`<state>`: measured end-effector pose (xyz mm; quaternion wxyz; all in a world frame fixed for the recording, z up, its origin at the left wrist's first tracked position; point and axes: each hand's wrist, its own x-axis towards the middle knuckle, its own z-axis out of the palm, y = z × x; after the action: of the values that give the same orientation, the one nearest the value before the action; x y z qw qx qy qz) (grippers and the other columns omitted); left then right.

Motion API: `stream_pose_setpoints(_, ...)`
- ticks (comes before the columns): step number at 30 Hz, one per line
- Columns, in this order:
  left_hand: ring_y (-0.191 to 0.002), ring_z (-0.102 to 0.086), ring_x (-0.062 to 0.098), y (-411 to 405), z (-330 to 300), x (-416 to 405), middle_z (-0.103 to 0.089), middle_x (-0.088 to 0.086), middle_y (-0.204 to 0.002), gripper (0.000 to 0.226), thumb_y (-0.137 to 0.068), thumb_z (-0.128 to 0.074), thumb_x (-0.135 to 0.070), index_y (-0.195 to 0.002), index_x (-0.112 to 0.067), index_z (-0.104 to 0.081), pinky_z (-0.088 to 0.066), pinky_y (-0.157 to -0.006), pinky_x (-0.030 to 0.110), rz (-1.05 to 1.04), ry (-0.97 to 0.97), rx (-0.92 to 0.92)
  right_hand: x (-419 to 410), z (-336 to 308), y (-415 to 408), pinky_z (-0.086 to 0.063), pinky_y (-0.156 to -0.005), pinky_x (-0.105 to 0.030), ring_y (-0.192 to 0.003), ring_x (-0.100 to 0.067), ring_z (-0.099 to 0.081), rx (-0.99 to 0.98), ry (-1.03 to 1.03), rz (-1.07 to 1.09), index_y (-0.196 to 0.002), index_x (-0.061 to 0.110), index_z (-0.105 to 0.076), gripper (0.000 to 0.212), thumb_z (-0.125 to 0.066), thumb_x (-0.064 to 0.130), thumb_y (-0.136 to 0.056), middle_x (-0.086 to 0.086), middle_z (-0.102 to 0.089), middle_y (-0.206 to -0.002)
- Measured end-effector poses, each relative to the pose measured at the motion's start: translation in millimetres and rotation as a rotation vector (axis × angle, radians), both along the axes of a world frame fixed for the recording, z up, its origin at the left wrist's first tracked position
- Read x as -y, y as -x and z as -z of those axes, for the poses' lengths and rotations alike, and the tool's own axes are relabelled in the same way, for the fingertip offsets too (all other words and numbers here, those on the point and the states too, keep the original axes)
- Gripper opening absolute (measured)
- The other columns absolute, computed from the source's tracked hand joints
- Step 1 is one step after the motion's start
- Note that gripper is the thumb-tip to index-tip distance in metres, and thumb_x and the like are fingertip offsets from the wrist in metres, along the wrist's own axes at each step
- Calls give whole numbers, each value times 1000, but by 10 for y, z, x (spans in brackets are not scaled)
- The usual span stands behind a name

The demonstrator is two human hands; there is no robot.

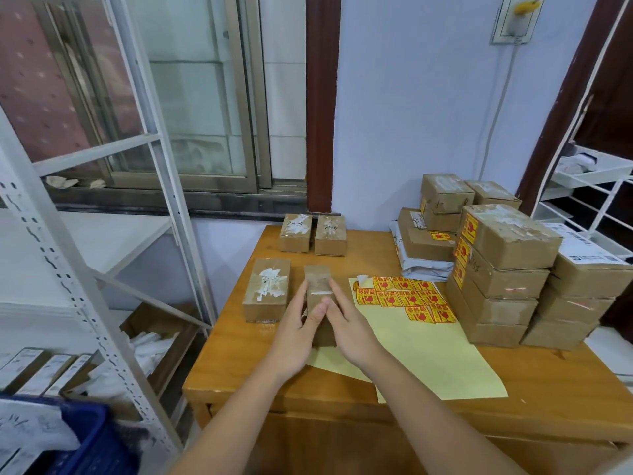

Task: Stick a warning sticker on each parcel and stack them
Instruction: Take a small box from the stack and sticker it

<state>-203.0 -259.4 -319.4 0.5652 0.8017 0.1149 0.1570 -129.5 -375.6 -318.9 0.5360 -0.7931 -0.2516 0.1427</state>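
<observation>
Your left hand (294,332) and right hand (349,332) clasp a small cardboard parcel (318,289) from either side, fingers curled round its flanks and thumbs meeting on its top face. It sits near the middle of the glossy wooden table (479,399), a plain brown rectangular box with matte, scuffed card, a strip of clear tape and a torn white label remnant on top. Its long axis runs near to far.

Just to its left lies a wider parcel (267,290) with torn white paper on top, long axis also running near to far. At the far edge two smaller boxes (313,234) stand side by side with handwriting you cannot make out.

To the right a pale yellow backing sheet (428,351) carries red-and-yellow warning stickers (407,296) printed with Chinese characters. Further right, stacked parcels (496,279) show those stickers on their left sides.
</observation>
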Motion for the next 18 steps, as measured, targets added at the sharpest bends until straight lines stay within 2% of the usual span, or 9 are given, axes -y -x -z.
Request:
stream_pose_setpoints(2, -148, -25, 1, 6, -51, -15, -26, -16, -166, 79, -95, -50, -64, -162, -34, -20, -24, -120, 26, -1, -24, -7, 49, -41, -2, -28, -121, -34, -147, -11, -33, 7, 9, -22, -159, 45, -18, 56, -34, 54, -106, 13, -32, -162)
stream_pose_setpoints(5, -148, -31, 4, 61, -185, -39, -34, -22, -158, 72, -98, -59, -54, -159, -34, -29, -30, -121, 33, -11, -115, 6, 197, -128, 3, -25, -119, -28, -146, -4, -27, 121, 64, -52, -160, 38, -18, 59, -34, 54, -105, 14, -27, -163)
stream_pose_setpoints(7, -148, -31, 4, 110, -298, -47, -34, -20, -159, 64, -101, -61, -44, -157, -35, -33, -30, -120, 31, -47, -242, 24, 354, -158, -32, -23, -123, -32, -149, -5, -23, 276, 129, -22, -160, 33, -22, 59, -37, 51, -106, 14, -25, -164)
stream_pose_setpoints(10, -147, -29, 3, 170, -475, 24, -33, -19, -161, 53, -103, -57, -39, -153, -35, -40, -26, -118, 28, -71, -465, 39, 651, -137, -187, -27, -122, -32, -148, -7, -28, 433, 240, 74, -156, 31, -35, 52, -47, 36, -106, 13, -33, -160)
stream_pose_setpoints(13, -147, -29, 4, 182, -606, 249, -31, -20, -161, 51, -104, -52, -42, -153, -35, -41, -25, -122, 30, 14, -664, 45, 930, -43, -321, -32, -117, -33, -147, -13, -33, 527, 444, 94, -152, 29, -42, 49, -53, 31, -104, 8, -37, -159)
stream_pose_setpoints(15, -145, -33, 8, 137, -621, 433, -29, -18, -162, 52, -105, -50, -43, -154, -33, -40, -25, -122, 31, 95, -754, 56, 1073, 33, -348, -34, -116, -34, -147, -15, -32, 533, 547, 71, -154, 29, -38, 54, -55, 34, -102, 7, -33, -161)
stream_pose_setpoints(18, -150, -23, 8, 15, -526, 679, -29, -12, -164, 54, -105, -47, -43, -156, -30, -37, -19, -122, 28, 200, -860, 39, 1256, 119, -348, -33, -118, -34, -149, -16, -28, 530, 615, 81, -157, 28, -31, 61, -55, 37, -102, 7, -26, -164)
